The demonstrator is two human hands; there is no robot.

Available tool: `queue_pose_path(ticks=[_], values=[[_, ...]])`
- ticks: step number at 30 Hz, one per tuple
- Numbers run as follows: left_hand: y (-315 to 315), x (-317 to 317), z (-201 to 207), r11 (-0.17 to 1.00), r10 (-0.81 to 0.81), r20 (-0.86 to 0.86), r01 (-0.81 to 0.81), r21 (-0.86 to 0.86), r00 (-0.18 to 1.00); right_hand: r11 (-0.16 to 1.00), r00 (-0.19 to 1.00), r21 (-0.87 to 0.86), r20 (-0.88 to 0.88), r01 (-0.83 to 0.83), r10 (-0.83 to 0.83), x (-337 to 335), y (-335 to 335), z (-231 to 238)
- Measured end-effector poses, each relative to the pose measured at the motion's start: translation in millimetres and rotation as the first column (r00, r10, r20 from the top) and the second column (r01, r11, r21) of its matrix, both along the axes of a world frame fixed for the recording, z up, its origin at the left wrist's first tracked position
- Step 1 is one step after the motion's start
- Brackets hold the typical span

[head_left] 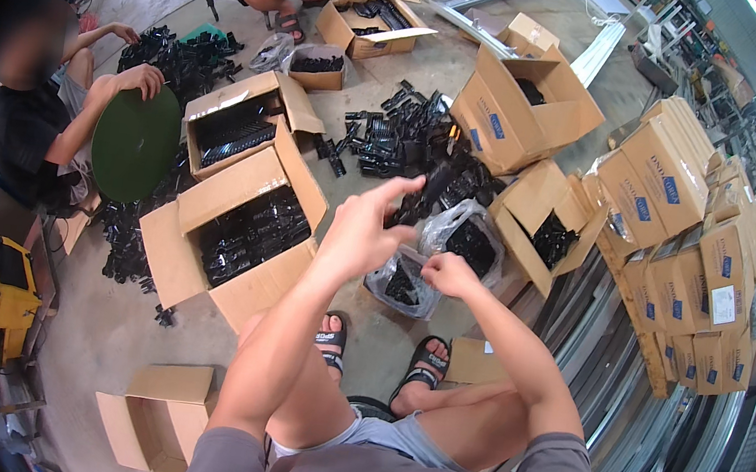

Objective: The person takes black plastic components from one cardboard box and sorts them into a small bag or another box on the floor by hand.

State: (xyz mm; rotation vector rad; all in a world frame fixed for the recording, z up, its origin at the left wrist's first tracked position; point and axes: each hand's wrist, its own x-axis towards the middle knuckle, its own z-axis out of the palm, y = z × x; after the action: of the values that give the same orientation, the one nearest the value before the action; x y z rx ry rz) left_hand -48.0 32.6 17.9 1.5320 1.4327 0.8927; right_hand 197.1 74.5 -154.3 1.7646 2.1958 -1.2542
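Observation:
My left hand [364,232] is held out over the near bag, thumb and forefinger spread apart. Just past its fingertips is a blurred black part [437,187], against the heap of black plastic parts [399,140] on the floor; I see no grip on it. My right hand [451,274] is closed, fingertips pinched together, above the rims of two clear plastic bags. Whatever it pinches is hidden or too small to name. Small black pieces fill the near bag [421,307] and the far bag [496,220].
Open cartons of black parts [294,268] stand to the left, another carton [524,273] to the right. A co-worker at left holds a green disc [135,143]; another person sits at the back. Stacked boxes [659,176] and metal profiles [604,396] line the right.

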Motion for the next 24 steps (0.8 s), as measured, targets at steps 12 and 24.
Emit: queue_pose_path(ticks=[12, 24], values=[[-5.7, -12.8, 0.9, 0.989, 0.112, 0.762, 0.002, -0.147, 0.638, 0.929, 0.929, 0.084, 0.053, 0.361, -0.365, -66.8, -75.6, -199.6], [15.6, 18.2, -1.9, 0.981, 0.006, 0.817, 0.154, -0.116, 0.577, 0.928, 0.91, 0.131, 0.188, 0.35, -0.37, -41.3, -51.6, -190.9]])
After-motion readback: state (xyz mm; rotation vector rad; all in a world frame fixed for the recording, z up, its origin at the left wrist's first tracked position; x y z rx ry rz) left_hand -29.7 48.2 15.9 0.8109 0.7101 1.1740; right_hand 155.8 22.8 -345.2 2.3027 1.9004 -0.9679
